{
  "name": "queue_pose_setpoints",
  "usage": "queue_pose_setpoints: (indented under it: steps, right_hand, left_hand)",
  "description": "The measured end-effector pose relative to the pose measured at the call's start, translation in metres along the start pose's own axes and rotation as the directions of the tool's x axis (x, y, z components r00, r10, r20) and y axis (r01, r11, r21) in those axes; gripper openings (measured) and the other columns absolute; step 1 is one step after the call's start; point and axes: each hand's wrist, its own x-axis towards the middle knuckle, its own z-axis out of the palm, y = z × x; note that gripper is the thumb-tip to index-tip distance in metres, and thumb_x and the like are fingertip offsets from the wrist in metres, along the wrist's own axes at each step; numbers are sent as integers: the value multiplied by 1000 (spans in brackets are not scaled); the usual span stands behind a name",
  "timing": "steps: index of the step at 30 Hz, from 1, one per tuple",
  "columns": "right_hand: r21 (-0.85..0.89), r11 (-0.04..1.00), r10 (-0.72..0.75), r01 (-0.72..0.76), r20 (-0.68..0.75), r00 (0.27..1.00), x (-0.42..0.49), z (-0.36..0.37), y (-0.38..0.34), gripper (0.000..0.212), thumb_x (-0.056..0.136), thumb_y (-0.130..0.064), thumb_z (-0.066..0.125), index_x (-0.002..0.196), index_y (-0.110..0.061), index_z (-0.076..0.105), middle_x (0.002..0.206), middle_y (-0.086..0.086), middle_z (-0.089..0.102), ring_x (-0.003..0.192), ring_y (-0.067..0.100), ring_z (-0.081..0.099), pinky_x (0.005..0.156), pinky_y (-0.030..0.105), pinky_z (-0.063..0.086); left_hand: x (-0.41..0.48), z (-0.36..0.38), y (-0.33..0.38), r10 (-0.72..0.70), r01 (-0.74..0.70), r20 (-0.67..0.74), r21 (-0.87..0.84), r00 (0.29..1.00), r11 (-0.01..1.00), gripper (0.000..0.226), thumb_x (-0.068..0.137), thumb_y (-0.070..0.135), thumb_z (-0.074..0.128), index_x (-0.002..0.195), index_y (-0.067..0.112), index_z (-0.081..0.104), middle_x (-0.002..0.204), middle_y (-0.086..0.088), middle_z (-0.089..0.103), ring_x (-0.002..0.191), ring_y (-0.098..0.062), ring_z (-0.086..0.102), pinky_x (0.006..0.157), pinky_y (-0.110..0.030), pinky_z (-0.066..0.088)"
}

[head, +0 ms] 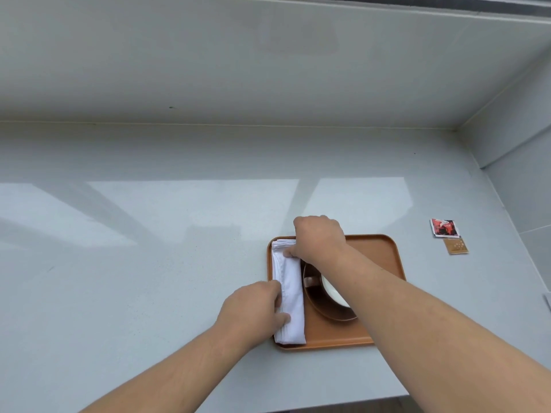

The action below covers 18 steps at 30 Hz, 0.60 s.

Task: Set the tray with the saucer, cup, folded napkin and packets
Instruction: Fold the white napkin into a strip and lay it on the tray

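An orange-brown tray (378, 254) lies on the pale counter. A folded white napkin (290, 293) lies along the tray's left side. My left hand (253, 308) grips the napkin's near left edge, thumb on top. My right hand (320, 239) reaches across the tray and pinches the napkin's far end. Beside the napkin sits a dark brown saucer (325, 308) with a brown cup (331, 289), white inside, partly hidden under my right forearm. Two packets lie off the tray at the right: a red one (445, 228) and a tan one (455, 245).
The counter (149, 248) runs to a back wall and a side wall at the right. Its front edge passes just below the tray. A white object's corner (547, 301) shows at the far right edge.
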Motion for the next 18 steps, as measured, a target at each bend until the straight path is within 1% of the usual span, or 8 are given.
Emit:
queue_pose_setpoints:
  steps: [3, 5, 8, 10, 12, 14, 16, 18]
  right_hand:
    - [-39, 998, -44, 45, 29, 999, 3, -1, 0, 41, 82, -60, 69, 85, -22, 53, 81, -4, 54, 86, 24, 55, 72, 35, 36]
    - [-28, 998, -61, 62, 43, 997, 4, 0, 1, 41, 82, -61, 68, 83, -23, 53, 81, -4, 55, 82, 23, 53, 72, 34, 37]
    - [-16, 997, -69, 69, 24, 997, 2, -1, 2, 43, 82, -62, 68, 83, -23, 53, 79, -4, 55, 81, 23, 52, 72, 35, 37]
    - [-9, 995, -104, 104, -32, 994, -1, -3, 1, 41, 83, -59, 68, 89, -21, 52, 82, -3, 56, 82, 24, 54, 70, 35, 37]
    - [59, 987, -144, 151, -102, 984, -5, -7, 1, 36, 85, -50, 68, 95, -19, 53, 87, -1, 59, 83, 26, 56, 68, 35, 38]
    - [153, 967, -184, 204, -134, 974, -12, -12, 0, 24, 89, -41, 64, 94, -20, 53, 88, -1, 60, 83, 25, 55, 64, 35, 38]
    - [205, 945, -239, 254, -95, 966, -21, -19, 0, 15, 91, -37, 59, 89, -23, 55, 83, -6, 58, 81, 22, 56, 61, 34, 41]
    - [220, 925, -315, 309, -8, 949, -32, -27, -4, 12, 90, -37, 56, 85, -27, 59, 76, -10, 56, 79, 19, 57, 61, 33, 44]
  left_hand:
    - [-5, 2, 0, 192, -193, 46, 19, 980, 981, 29, 83, 58, 63, 100, 35, 58, 96, 13, 55, 85, -14, 58, 62, -30, 40]
    - [-6, 5, -2, 253, -260, 112, 54, 961, 964, 29, 86, 55, 63, 106, 34, 63, 101, 11, 56, 90, -15, 57, 67, -31, 42]
    - [-7, 11, -7, 255, -263, 127, 49, 959, 964, 29, 88, 49, 63, 112, 33, 67, 106, 11, 58, 95, -16, 59, 72, -31, 47]
    - [-7, 15, -9, 252, -258, 100, 44, 962, 965, 31, 89, 50, 63, 114, 33, 69, 108, 11, 59, 96, -15, 60, 75, -32, 51]
    - [-8, 20, -10, 254, -258, 73, 52, 964, 965, 33, 89, 52, 62, 114, 32, 70, 109, 11, 60, 95, -16, 62, 75, -33, 52]
    - [-10, 24, -10, 254, -257, 45, 54, 966, 965, 33, 89, 53, 61, 112, 32, 69, 108, 10, 59, 92, -17, 63, 72, -34, 52]
    - [-10, 28, -12, 254, -254, 23, 40, 967, 966, 33, 89, 55, 61, 111, 32, 70, 107, 11, 60, 90, -16, 63, 71, -33, 52]
    - [-9, 30, -14, 243, -243, 8, 14, 970, 970, 33, 88, 56, 63, 110, 33, 70, 107, 12, 60, 90, -15, 63, 70, -31, 50]
